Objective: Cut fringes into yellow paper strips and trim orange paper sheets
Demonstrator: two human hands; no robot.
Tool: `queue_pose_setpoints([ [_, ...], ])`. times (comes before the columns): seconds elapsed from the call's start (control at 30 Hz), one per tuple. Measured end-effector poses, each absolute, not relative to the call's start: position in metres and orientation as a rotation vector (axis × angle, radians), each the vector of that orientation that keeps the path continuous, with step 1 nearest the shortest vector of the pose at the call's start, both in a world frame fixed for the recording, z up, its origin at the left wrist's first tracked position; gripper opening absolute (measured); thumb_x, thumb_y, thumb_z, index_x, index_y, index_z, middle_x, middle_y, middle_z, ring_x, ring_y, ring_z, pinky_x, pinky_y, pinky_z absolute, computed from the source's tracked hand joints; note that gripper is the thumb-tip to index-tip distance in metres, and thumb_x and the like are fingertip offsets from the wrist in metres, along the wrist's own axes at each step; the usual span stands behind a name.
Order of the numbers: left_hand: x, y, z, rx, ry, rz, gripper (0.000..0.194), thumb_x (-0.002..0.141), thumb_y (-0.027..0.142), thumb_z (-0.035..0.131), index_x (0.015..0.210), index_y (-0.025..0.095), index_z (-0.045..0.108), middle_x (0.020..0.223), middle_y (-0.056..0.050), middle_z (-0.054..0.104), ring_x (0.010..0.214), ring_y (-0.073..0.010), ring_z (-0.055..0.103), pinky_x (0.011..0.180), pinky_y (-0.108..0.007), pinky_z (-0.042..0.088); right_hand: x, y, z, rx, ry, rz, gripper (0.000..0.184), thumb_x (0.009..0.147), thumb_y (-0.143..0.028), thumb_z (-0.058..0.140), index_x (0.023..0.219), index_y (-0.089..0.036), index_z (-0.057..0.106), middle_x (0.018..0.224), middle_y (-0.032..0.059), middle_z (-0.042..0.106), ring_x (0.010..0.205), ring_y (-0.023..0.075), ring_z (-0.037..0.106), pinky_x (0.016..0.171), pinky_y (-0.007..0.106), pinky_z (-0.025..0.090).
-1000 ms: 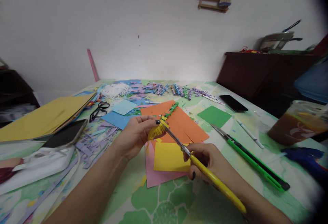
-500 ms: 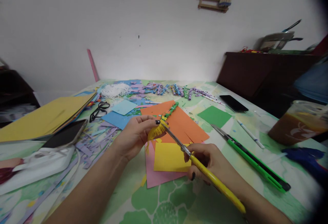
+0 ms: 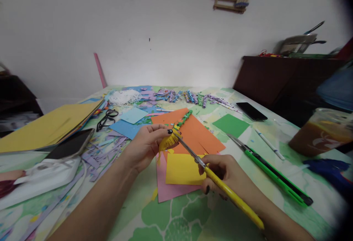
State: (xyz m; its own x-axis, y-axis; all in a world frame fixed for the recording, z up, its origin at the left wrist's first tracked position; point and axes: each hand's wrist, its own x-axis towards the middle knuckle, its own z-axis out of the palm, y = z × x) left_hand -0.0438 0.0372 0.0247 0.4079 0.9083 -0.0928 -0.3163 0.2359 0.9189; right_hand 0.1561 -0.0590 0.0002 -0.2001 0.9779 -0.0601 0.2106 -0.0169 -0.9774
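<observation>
My left hand (image 3: 146,143) is closed on a green paper-wrapped stick with a yellow fringed paper tuft (image 3: 167,141) at its lower end. My right hand (image 3: 223,173) is closed round a yellow-handled craft knife (image 3: 220,186), whose metal blade tip touches the yellow fringe. Both are held above a yellow paper square (image 3: 183,169) that lies on a pink sheet (image 3: 165,187). An orange sheet (image 3: 193,130) with slits lies just beyond.
A green craft knife (image 3: 270,173) and white pen (image 3: 268,144) lie to the right, near a green square (image 3: 231,124) and black phone (image 3: 250,111). A drink cup (image 3: 320,132) stands far right. Left are a phone (image 3: 70,144), glasses (image 3: 107,119), paper stacks (image 3: 46,125), scraps.
</observation>
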Motion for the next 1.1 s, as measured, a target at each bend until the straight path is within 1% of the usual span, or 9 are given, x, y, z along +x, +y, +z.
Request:
queue_pose_setpoints([
  [0.1,-0.0436,0.0371,0.0248,0.983,0.745,0.955,0.007,0.065,0.015,0.075,0.064,0.013,0.068,0.067,-0.004,0.071,0.06,-0.0134,0.065,0.066,-0.027,0.055,0.1562,-0.059,0.0001,-1.29,-1.524,1.263,0.02,0.064,-0.026,0.078,0.07,-0.014,0.063,0.054,-0.0023,0.057,0.045,0.0076,0.042,0.038,0.017,0.03],
  [0.27,-0.0437,0.0367,0.0256,0.997,0.74,0.955,0.007,0.064,0.015,0.075,0.064,0.014,0.067,0.066,-0.003,0.07,0.059,-0.0134,0.064,0.067,-0.028,0.055,0.1562,-0.0599,0.0,-1.307,-1.522,1.29,0.024,0.065,-0.03,0.08,0.072,-0.015,0.063,0.054,-0.0034,0.056,0.04,0.0058,0.037,0.036,0.018,0.027],
  [0.37,-0.0438,0.0364,0.0262,0.995,0.748,0.954,0.008,0.064,0.016,0.075,0.065,0.013,0.067,0.067,-0.004,0.07,0.059,-0.0139,0.064,0.068,-0.029,0.055,0.1564,-0.0601,-0.0018,-1.263,-1.494,1.325,0.023,0.065,-0.029,0.078,0.073,-0.015,0.062,0.056,-0.0031,0.055,0.044,0.0066,0.038,0.039,0.019,0.028],
  [0.53,-0.0431,0.0347,0.0288,0.992,0.745,0.957,0.01,0.063,0.017,0.076,0.064,0.012,0.067,0.062,-0.002,0.068,0.057,-0.012,0.062,0.071,-0.03,0.056,0.1571,-0.0614,-0.003,-1.235,-1.518,1.322,0.018,0.064,-0.023,0.07,0.071,-0.015,0.056,0.056,-0.0052,0.045,0.05,0.0069,0.033,0.043,0.019,0.023],
  [0.67,-0.043,0.0334,0.0306,0.993,0.742,0.954,0.012,0.061,0.018,0.077,0.063,0.012,0.067,0.067,-0.004,0.071,0.058,-0.0121,0.062,0.072,-0.03,0.057,0.1571,-0.0626,-0.0005,-1.234,-1.532,1.319,0.015,0.064,-0.019,0.066,0.073,-0.016,0.055,0.058,-0.0059,0.043,0.05,0.0066,0.034,0.043,0.018,0.023],
  [0.8,-0.0431,0.0333,0.0303,0.965,0.737,0.955,0.01,0.061,0.017,0.077,0.064,0.012,0.068,0.066,-0.004,0.071,0.059,-0.0131,0.064,0.071,-0.03,0.057,0.1571,-0.0624,-0.0002,-1.224,-1.533,1.316,0.016,0.065,-0.019,0.067,0.071,-0.016,0.053,0.057,-0.0071,0.04,0.049,0.0056,0.031,0.042,0.017,0.021],
  [1.0,-0.0428,0.0333,0.0295,0.958,0.736,0.954,0.01,0.061,0.014,0.077,0.063,0.013,0.068,0.065,-0.003,0.07,0.06,-0.0129,0.064,0.071,-0.03,0.057,0.1558,-0.0627,-0.0001,-1.217,-1.518,1.332,0.02,0.067,-0.021,0.072,0.074,-0.016,0.055,0.056,-0.0069,0.044,0.047,0.0051,0.032,0.041,0.017,0.022],
  [1.1,-0.0426,0.0332,0.0288,0.967,0.735,0.956,0.01,0.061,0.014,0.077,0.063,0.013,0.067,0.066,-0.004,0.07,0.06,-0.0124,0.063,0.07,-0.029,0.057,0.1557,-0.0631,0.0001,-1.226,-1.51,1.332,0.023,0.066,-0.027,0.074,0.074,-0.016,0.055,0.055,-0.0069,0.045,0.046,0.0051,0.032,0.04,0.018,0.023],
])
